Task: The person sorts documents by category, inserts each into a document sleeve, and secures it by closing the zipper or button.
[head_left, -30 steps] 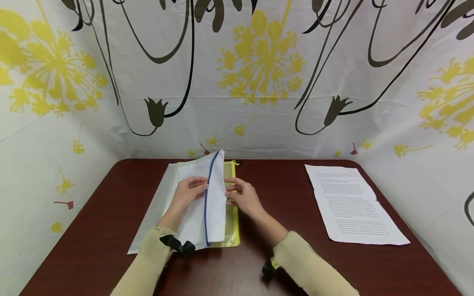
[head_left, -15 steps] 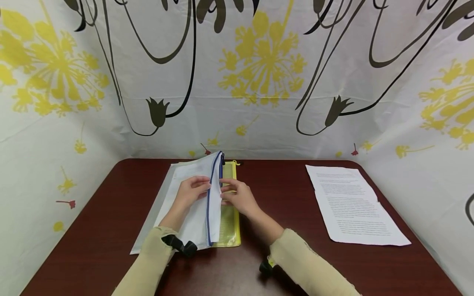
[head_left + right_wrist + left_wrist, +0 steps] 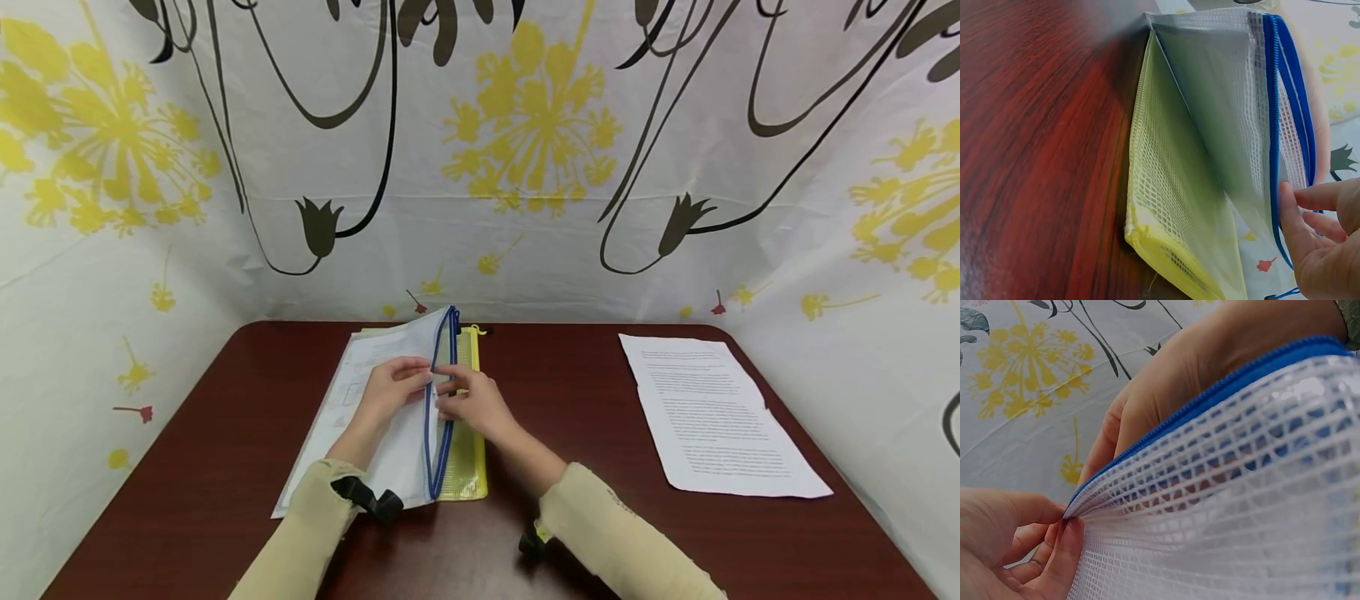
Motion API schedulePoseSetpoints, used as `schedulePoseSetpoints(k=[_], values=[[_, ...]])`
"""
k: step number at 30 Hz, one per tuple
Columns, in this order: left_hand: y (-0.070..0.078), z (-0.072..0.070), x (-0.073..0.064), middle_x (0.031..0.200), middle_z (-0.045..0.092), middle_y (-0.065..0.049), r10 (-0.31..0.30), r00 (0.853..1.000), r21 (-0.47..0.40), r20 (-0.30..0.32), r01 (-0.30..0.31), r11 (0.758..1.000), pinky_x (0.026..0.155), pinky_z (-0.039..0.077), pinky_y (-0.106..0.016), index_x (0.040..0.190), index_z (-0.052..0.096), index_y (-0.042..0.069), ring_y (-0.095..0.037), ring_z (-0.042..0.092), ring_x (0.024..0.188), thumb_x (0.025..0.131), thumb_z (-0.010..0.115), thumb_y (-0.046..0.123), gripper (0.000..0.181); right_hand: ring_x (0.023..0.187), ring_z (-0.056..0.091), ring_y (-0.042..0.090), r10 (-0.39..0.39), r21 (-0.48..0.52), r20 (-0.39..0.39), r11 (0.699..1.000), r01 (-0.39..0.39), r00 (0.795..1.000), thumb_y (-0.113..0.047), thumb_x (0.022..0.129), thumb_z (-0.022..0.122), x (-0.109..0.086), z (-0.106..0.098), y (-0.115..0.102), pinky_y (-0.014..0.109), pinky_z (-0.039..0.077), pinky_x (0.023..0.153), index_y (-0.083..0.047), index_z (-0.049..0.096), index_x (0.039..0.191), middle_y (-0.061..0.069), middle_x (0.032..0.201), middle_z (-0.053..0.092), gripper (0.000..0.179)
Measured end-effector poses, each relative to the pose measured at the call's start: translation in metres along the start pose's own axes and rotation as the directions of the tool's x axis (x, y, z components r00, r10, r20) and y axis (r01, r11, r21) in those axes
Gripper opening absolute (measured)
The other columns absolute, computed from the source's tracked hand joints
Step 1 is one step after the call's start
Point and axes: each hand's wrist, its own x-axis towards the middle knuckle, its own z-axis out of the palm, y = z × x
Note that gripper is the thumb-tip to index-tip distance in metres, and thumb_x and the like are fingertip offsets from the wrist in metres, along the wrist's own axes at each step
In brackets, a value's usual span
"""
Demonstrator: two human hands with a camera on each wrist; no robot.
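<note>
A clear mesh zip pouch [image 3: 437, 479] with a blue zipper lies partly lifted on the table, its mouth open towards the right. Printed paper [image 3: 360, 358] shows through its upper face. My left hand [image 3: 393, 387] pinches the upper zipper edge between thumb and fingers, plain in the left wrist view at the blue edge [image 3: 1210, 387]. At the mouth, my right hand [image 3: 476, 400] holds the paper's edge between thumb and fingers, its fingertips between the zipper halves [image 3: 1274, 125]. The mesh partly hides those fingertips in the left wrist view.
A yellow mesh pouch [image 3: 471, 454] lies under the blue-zipped one, showing along its right side. Printed sheets [image 3: 720, 417] rest at the table's right. The dark red table [image 3: 570, 533] ends at a patterned cloth [image 3: 525, 275] behind.
The paper's right edge has slid left into the pouch, uncovering both blue zipper halves. My right hand has moved left with it, while my left hand keeps its pinch, shifting slightly right.
</note>
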Motion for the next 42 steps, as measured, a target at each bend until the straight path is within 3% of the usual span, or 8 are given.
schedulePoseSetpoints(k=[20,29,37,42], values=[[-0.001,0.002,-0.004,0.109,0.072,-0.011,-0.015,1.000,-0.035,-0.002,0.015,0.999,0.080,0.060,-0.024,0.121,0.065,-0.002,-0.004,0.065,0.085,0.093,0.068,0.008,0.030,0.085,0.074,0.022,0.025,-0.007,0.022,1.000,-0.025,0.999,0.005,0.089,0.066,0.000,0.003,0.003,0.030,0.063,0.073,-0.002,0.056,0.138,0.024,0.109,0.071,0.050],[0.000,0.001,-0.005,0.110,0.072,-0.012,-0.015,1.000,-0.030,-0.007,0.015,0.999,0.083,0.060,-0.026,0.121,0.065,-0.002,-0.005,0.065,0.086,0.093,0.068,0.009,0.030,0.087,0.075,0.024,0.034,0.016,0.021,0.999,-0.034,0.999,0.002,0.090,0.068,0.002,-0.004,0.002,0.032,0.063,0.074,-0.001,0.059,0.135,0.024,0.110,0.072,0.045],[0.000,0.001,-0.003,0.106,0.073,-0.007,-0.040,0.999,-0.029,-0.019,0.039,0.999,0.075,0.057,-0.019,0.120,0.066,0.001,-0.004,0.064,0.084,0.093,0.068,0.009,0.029,0.093,0.075,0.025,0.029,-0.001,0.016,1.000,-0.029,0.999,-0.001,0.091,0.068,0.001,-0.012,0.003,0.032,0.063,0.075,0.000,0.061,0.133,0.022,0.113,0.072,0.042],[0.000,0.002,-0.004,0.110,0.072,-0.011,-0.043,0.999,-0.023,-0.014,0.042,0.999,0.079,0.058,-0.022,0.121,0.066,0.001,-0.006,0.065,0.086,0.094,0.068,0.010,0.028,0.091,0.075,0.024,0.037,0.008,-0.009,0.999,-0.036,0.999,-0.001,0.092,0.067,0.002,-0.020,0.004,0.034,0.063,0.076,0.000,0.062,0.131,0.022,0.112,0.072,0.040]])
